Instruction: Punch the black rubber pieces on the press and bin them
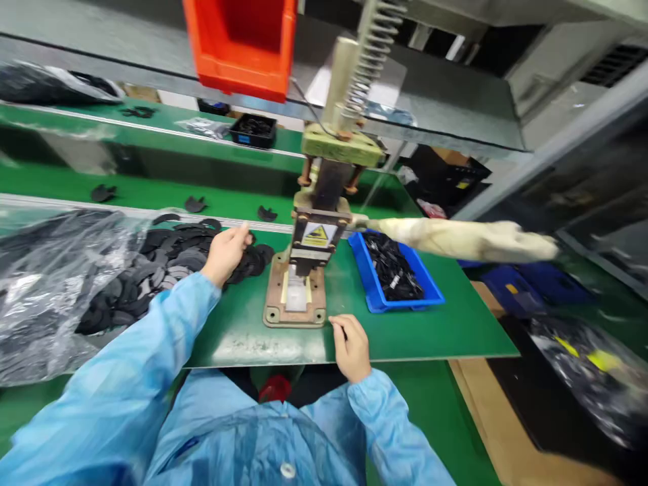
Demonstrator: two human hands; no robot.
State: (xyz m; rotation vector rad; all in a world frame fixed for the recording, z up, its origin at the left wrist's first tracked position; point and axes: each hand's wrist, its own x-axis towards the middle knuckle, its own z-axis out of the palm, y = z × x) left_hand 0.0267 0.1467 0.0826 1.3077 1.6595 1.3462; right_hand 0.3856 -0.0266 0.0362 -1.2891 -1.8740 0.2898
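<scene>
Reaching into the pile of black flat parts (167,260) on the green surface (405,331), the left hand (226,253) has its grip closed on one piece at the pile's right edge. Nearer the body, the right hand (351,347) rests curled by the hand press (304,270) (whether it holds anything, I cannot tell). A blue tray (374,297) of black parts sits right of the press.

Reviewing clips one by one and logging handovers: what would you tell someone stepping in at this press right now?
Left hand: reaching into the pile of black flat parts, fingers curled on one; whether it grips is unclear.
Right hand: resting loosely closed on the green mat beside the press base.
Hand press: lever out to the right; no black part visible in the fixture.
Blue tray: holds black pieces.
</scene>
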